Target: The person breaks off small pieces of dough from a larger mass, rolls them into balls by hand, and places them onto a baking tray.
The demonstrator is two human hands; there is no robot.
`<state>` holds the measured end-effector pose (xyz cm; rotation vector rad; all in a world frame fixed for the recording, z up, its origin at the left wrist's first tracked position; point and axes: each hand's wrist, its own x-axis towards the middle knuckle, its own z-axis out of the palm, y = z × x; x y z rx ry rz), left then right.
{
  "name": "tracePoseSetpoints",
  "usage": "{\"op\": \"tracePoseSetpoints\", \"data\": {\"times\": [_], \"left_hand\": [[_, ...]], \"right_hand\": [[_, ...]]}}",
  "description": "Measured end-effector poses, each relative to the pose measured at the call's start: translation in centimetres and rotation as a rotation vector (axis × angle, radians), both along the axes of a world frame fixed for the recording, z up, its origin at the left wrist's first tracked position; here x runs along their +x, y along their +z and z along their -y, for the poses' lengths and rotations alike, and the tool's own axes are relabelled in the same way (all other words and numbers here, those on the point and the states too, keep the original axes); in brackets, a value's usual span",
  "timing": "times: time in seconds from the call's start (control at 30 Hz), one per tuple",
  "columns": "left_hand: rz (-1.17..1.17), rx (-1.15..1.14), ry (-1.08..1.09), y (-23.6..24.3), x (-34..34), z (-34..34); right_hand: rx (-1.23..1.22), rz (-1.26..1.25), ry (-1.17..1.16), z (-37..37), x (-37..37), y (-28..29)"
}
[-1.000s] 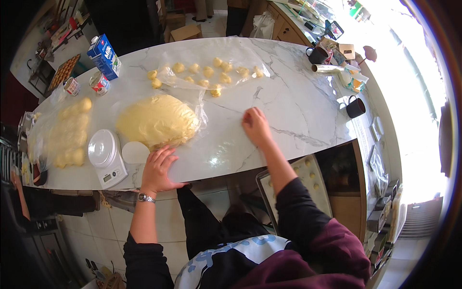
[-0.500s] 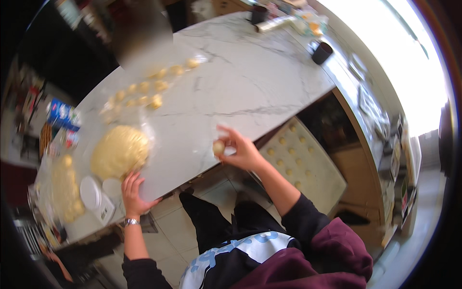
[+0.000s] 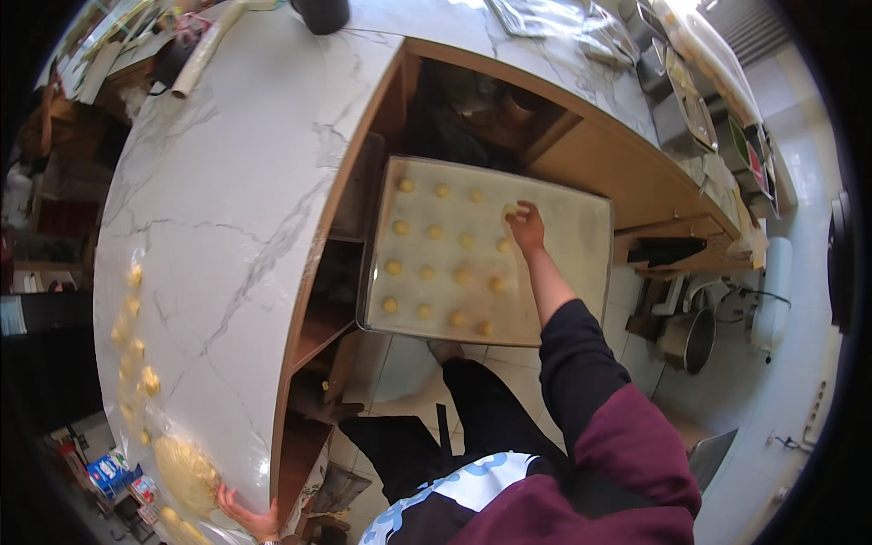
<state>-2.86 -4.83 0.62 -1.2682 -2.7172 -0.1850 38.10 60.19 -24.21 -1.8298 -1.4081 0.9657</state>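
Note:
My right hand (image 3: 527,229) pinches a small pale dough ball (image 3: 510,213) just at the surface of a large baking tray (image 3: 577,282). Rows of similar dough balls (image 3: 435,232) cover the tray's left and middle parts, while its right part is bare. At the lower left, my left hand (image 3: 247,516) lies at the counter's edge with its fingers spread, touching the side of a big yellow dough mass (image 3: 184,472). Beyond that mass, several yellow lumps (image 3: 150,381) sit in a line on plastic film.
The marble-patterned counter (image 3: 218,182) curves along the left. A dark mug (image 3: 322,14) and a roll of film (image 3: 207,50) stand on its far end. Under the counter is an open cabinet (image 3: 472,100). A metal pot (image 3: 688,341) is at the right, near the floor.
My view has turned right toward the tray. My right hand has carried the dough ball from over the counter's edge to the tray. My left hand has stayed by the big dough.

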Motion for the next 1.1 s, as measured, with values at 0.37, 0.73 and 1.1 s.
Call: {"op": "tracePoseSetpoints", "data": {"times": [0.37, 0.73, 1.1], "left_hand": [[-0.122, -0.236, -0.103, -0.7, -2.0, 4.5], [0.049, 0.072, 0.015, 0.3, 0.2, 0.0], [0.086, 0.194, 0.043, 0.2, 0.0, -0.1]], "right_hand": [[0.069, -0.148, 0.069, -1.2, 1.8, -1.6], [-0.199, -0.091, 0.319, 25.8, 0.5, 2.6], [0.205, -0.462, 0.581, 21.7, -15.4, 12.5]]}}
